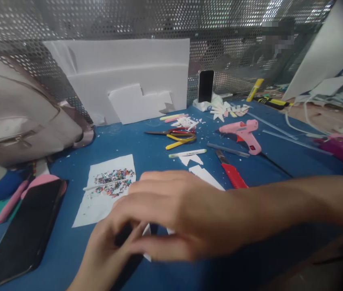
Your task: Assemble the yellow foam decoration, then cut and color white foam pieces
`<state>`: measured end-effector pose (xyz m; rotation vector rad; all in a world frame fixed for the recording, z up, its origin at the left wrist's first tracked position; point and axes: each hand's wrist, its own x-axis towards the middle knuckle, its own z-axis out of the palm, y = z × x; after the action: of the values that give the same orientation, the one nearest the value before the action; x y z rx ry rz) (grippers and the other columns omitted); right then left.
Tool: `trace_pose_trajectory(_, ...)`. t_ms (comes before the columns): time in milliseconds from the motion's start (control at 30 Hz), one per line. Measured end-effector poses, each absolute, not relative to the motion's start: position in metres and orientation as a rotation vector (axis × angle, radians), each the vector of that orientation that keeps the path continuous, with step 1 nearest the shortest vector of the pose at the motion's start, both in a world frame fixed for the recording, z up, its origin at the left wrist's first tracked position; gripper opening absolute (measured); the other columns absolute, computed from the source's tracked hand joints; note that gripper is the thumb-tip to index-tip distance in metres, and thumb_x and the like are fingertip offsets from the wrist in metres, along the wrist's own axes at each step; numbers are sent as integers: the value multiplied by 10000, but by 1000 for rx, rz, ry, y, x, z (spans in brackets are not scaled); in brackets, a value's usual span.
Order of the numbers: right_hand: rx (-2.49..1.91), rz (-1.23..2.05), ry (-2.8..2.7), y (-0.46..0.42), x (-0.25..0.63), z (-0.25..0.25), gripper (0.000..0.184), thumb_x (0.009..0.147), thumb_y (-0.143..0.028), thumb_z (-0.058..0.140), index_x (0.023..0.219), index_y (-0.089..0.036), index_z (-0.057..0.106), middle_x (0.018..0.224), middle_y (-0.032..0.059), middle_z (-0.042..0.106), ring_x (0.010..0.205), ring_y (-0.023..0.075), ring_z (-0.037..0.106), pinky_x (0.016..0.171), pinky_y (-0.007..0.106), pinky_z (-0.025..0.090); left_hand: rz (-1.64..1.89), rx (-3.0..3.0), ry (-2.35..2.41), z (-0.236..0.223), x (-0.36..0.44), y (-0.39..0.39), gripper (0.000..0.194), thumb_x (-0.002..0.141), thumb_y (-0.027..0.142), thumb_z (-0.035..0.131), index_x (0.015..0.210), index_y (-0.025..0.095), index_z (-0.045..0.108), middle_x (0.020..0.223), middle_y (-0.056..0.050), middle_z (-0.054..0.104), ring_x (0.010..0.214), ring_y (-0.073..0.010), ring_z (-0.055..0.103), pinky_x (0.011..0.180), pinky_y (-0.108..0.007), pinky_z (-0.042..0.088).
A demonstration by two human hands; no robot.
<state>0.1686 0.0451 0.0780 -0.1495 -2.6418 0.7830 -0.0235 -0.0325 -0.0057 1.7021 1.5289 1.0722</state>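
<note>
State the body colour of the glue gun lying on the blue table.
Pink; the glue gun shows best in the head view.

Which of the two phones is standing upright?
The smartphone at the back, before the perforated panel; the other phone, at the left, lies down.

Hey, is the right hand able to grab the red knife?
Probably yes: the red knife lies close to the right hand, and nothing seems to rest on the knife.
</note>
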Motion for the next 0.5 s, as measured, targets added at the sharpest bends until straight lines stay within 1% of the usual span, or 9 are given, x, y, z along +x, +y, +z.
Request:
trace_pose_trajectory(33,-187,744,-2638,48,172,75,224,950,-306,569,1079,-124,585,1032,46,639,968,134,554,897,259,448,1068,1718,1507,-4,-23,-32,88,843,342,657,885,266,648,846,20,699,769,-163,654,720,-265,524)
trace_pose_trajectory(67,-241,741,-2640,51,175,71,216,931,-304,600,1055,-128,583,1013,49,627,924,138,546,833,260,450,1066,1739,1481,-2,-22,-30,75,847,323,656,902,274,643,872,28,693,795,-154,650,735,-249,516)
trace_pose_trajectory(133,-329,820,-2648,55,179,61,188,927,-290,606,1043,-146,575,1007,44,596,877,129,534,761,247,436,1066,1796,1427,3,-21,-27,32,861,281,642,893,281,633,880,44,677,825,-134,636,752,-216,494)
trace_pose_trajectory(167,-349,883,-2645,57,180,57,168,939,-287,588,1035,-151,571,1008,40,581,866,121,533,749,239,430,1066,1827,1403,5,-21,-26,9,871,269,629,874,277,629,869,47,667,829,-126,629,749,-202,485)
trace_pose_trajectory(233,-375,994,-2615,60,179,51,165,954,-310,564,1004,-153,566,989,31,561,842,110,532,740,226,424,1068,1851,1389,8,-21,-25,39,883,270,611,848,265,625,849,44,654,826,-121,624,743,-192,474)
trace_pose_trajectory(333,-395,1181,-2530,63,172,49,178,937,-334,588,944,-159,556,941,14,577,784,96,528,676,204,411,1067,1796,1445,9,-22,-25,83,893,306,602,836,248,617,788,42,643,749,-116,621,697,-191,475)
trace_pose_trajectory(400,-389,1285,-2471,66,169,49,109,921,-257,606,902,-159,561,909,2,600,771,87,533,651,189,402,1075,1758,1488,8,-23,-27,103,899,321,597,836,240,604,765,39,634,716,-116,611,665,-189,480)
trace_pose_trajectory(500,-435,1379,-2367,72,166,50,24,894,-156,603,875,-156,588,883,-4,627,790,85,556,663,184,408,1078,1744,1496,8,-23,-29,79,903,317,591,902,239,575,805,26,621,765,-130,620,673,-198,498)
